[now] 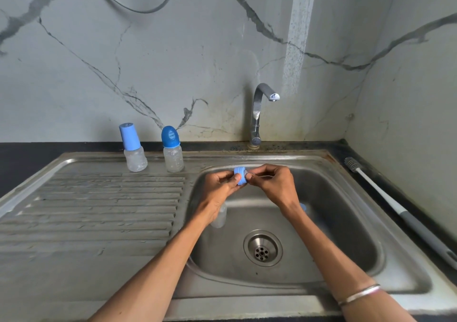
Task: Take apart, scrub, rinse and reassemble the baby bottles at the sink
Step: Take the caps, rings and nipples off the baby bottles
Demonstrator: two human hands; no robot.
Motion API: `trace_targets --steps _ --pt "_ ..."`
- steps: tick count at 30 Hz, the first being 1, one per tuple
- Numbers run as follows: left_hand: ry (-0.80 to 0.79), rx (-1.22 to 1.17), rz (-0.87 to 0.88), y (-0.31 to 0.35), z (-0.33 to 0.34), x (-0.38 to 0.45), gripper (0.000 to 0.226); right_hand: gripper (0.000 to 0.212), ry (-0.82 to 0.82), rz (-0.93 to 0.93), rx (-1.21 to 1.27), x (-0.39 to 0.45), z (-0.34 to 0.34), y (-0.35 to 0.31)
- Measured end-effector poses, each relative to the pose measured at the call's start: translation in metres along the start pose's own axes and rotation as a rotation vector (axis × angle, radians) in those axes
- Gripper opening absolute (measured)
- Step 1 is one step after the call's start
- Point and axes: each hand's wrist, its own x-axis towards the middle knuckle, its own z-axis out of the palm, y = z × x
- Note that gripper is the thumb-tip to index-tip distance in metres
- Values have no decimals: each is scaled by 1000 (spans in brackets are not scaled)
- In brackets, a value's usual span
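Over the sink basin (346, 210), my left hand (220, 183) grips a light blue bottle collar ring (239, 173). My right hand (274, 180) pinches the clear teat (249, 174) where it meets the ring. Below my left wrist a clear bottle body (219, 216) lies in the basin, partly hidden. A bit of a blue part (303, 207) shows behind my right wrist. Two assembled baby bottles stand on the drainboard's back edge: one with a light blue cap (133, 148) and one with a darker blue domed cap (172, 149).
The chrome tap (259, 114) stands behind the basin with no water running. A bottle brush (385, 198) with a white and grey handle lies on the dark counter to the right. The ribbed drainboard (99, 210) spreads to the left. The drain (262, 248) sits in the basin floor.
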Motion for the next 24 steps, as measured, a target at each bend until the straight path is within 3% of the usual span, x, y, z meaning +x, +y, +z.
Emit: trace_targets --steps 7,12,15,18,24 --pt "-32 131 29 -1 -4 3 20 15 -27 14 -24 1 1 9" --pt "16 -2 -28 -1 0 6 20 16 -52 39 60 2 2 11" --pt "34 -124 -86 0 -1 7 25 32 -122 77 167 3 1 7" --pt "-25 -155 -104 1 -1 5 22 46 -203 9 37 4 1 8" --pt "0 -166 -74 -2 3 4 12 42 -193 -17 -18 8 0 11"
